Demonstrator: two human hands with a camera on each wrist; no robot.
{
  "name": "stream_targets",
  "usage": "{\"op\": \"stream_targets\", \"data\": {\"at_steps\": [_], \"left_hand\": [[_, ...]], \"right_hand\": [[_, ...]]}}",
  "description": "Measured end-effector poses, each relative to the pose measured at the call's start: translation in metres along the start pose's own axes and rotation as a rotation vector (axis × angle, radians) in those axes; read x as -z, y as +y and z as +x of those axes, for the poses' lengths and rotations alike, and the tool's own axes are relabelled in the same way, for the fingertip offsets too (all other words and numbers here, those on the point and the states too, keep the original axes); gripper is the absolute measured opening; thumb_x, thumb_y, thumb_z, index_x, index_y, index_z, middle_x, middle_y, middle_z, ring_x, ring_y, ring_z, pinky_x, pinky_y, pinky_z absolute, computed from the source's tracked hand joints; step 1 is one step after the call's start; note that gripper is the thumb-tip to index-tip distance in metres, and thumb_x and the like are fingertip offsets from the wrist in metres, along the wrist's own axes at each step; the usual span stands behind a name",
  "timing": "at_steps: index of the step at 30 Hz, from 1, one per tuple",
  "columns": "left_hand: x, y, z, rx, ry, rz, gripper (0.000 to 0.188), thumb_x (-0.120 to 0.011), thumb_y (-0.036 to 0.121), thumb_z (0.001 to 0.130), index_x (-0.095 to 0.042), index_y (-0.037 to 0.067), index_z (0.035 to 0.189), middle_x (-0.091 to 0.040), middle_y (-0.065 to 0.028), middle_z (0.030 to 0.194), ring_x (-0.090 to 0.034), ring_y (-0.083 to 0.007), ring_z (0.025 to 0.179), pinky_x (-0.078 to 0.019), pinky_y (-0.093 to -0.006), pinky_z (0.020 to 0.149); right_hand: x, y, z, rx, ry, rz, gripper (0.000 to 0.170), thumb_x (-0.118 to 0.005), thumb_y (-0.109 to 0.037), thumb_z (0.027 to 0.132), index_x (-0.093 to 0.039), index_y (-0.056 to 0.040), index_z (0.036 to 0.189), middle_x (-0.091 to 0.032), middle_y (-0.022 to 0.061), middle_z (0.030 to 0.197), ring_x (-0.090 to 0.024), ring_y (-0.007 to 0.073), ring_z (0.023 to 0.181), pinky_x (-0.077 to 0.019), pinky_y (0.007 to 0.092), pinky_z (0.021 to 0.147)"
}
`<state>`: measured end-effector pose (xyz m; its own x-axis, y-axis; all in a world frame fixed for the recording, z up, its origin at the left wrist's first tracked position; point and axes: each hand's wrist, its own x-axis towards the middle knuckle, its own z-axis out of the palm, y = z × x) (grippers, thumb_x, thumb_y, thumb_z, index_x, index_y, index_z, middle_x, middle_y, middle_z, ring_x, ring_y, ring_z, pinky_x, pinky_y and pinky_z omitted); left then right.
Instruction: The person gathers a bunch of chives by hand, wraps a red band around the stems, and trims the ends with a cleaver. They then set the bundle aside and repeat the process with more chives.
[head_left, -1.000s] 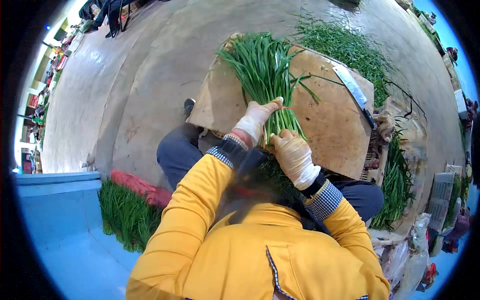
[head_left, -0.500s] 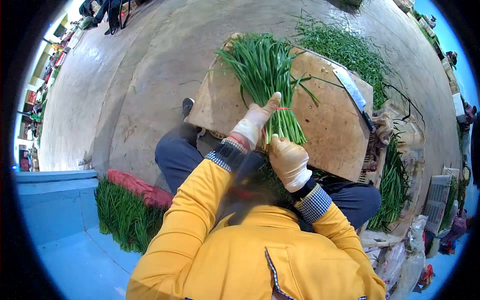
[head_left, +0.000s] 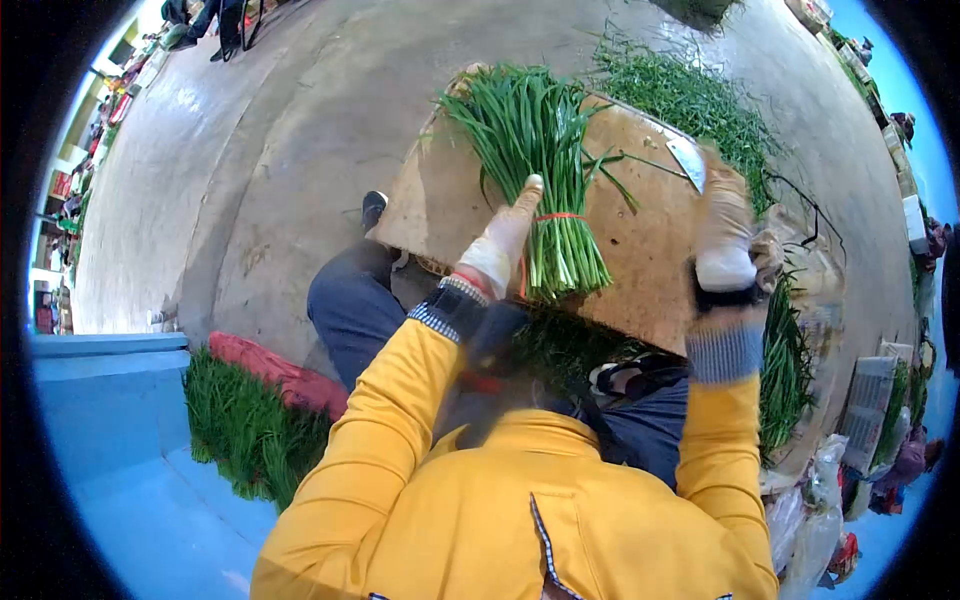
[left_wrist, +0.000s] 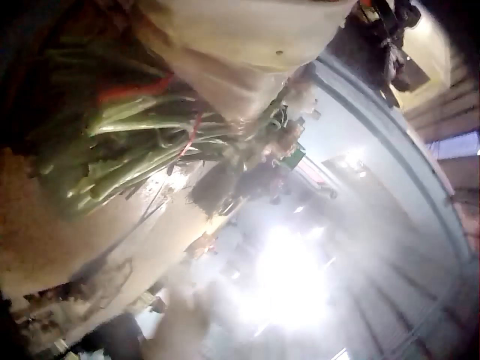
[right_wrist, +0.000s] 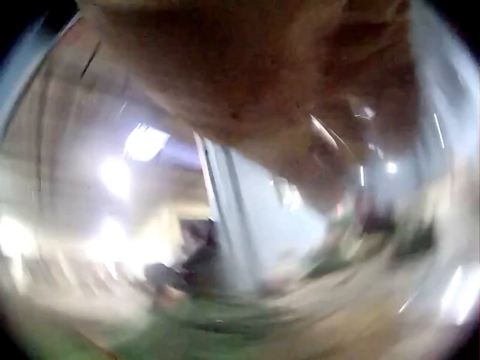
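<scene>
A bundle of garlic chives (head_left: 565, 250), bound by a red band (head_left: 560, 216), lies on the wooden board (head_left: 640, 262) with its cut stem ends toward the person. My gloved left hand (head_left: 505, 238) grips the bundle from its left side, thumb laid over the stems near the band; its other fingers are hidden. In the left wrist view the stems (left_wrist: 127, 142) show beneath the hand. My gloved right hand (head_left: 724, 215) is blurred over the handle end of the knife (head_left: 687, 160) at the board's right side. Only part of the blade shows; I cannot tell whether the fingers grasp the handle.
Loose green leaves (head_left: 690, 100) are heaped on the floor beyond the board. More greens (head_left: 785, 370) lie in a crate at the right. At the left, chives (head_left: 240, 430) stand beside a red cloth (head_left: 275, 372) on a blue surface.
My right hand has left the stem ends and moved right to the knife, covering its handle. The left hand stays on the bundle, its thumb slightly farther left.
</scene>
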<state>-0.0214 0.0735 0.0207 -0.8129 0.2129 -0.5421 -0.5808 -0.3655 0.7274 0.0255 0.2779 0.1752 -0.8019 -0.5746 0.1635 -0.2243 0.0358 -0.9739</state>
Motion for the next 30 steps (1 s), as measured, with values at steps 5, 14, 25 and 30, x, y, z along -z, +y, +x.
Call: {"op": "stream_targets", "data": {"at_steps": [5,14,25,30], "left_hand": [[-0.008,0.012,-0.042,-0.044,-0.259,-0.308,0.061,-0.039,0.057,0.093,-0.055,0.005,0.122,-0.064,-0.0105,0.111,-0.064,-0.0206,0.092,-0.0538,-0.0364,0.081],[-0.006,-0.006,-0.046,-0.277,-0.181,-0.130,0.043,-0.062,0.016,0.088,-0.048,0.003,0.126,-0.060,-0.0083,0.116,-0.058,-0.0198,0.104,-0.0476,-0.0347,0.090],[0.022,0.006,-0.039,0.114,-0.463,-0.302,0.035,-0.054,0.005,0.087,-0.053,0.003,0.121,-0.062,-0.0100,0.112,-0.060,-0.0230,0.100,-0.0490,-0.0374,0.088],[-0.001,0.000,-0.032,-0.136,-0.201,-0.083,0.031,-0.059,0.004,0.085,-0.055,0.004,0.116,-0.064,-0.0091,0.100,-0.063,-0.0215,0.085,-0.0535,-0.0372,0.077]], "right_hand": [[-0.044,0.079,0.011,0.106,0.428,-0.924,0.022,-0.067,-0.022,0.080,-0.060,-0.0078,0.096,-0.061,0.0140,0.086,-0.062,0.0307,0.074,-0.0511,0.0393,0.065],[-0.085,0.087,0.023,-0.241,0.266,-1.191,0.020,-0.058,-0.019,0.087,-0.060,-0.0070,0.103,-0.061,0.0171,0.091,-0.063,0.0319,0.077,-0.0508,0.0391,0.065],[-0.076,0.097,0.020,-0.141,0.171,-1.418,0.015,-0.052,-0.012,0.086,-0.058,-0.0075,0.099,-0.058,0.0091,0.083,-0.062,0.0255,0.068,-0.0507,0.0359,0.053],[-0.058,0.080,0.027,0.214,-0.090,-1.429,0.014,-0.060,-0.017,0.076,-0.060,-0.0056,0.084,-0.059,0.0110,0.075,-0.062,0.0272,0.069,-0.0501,0.0380,0.056]]}}
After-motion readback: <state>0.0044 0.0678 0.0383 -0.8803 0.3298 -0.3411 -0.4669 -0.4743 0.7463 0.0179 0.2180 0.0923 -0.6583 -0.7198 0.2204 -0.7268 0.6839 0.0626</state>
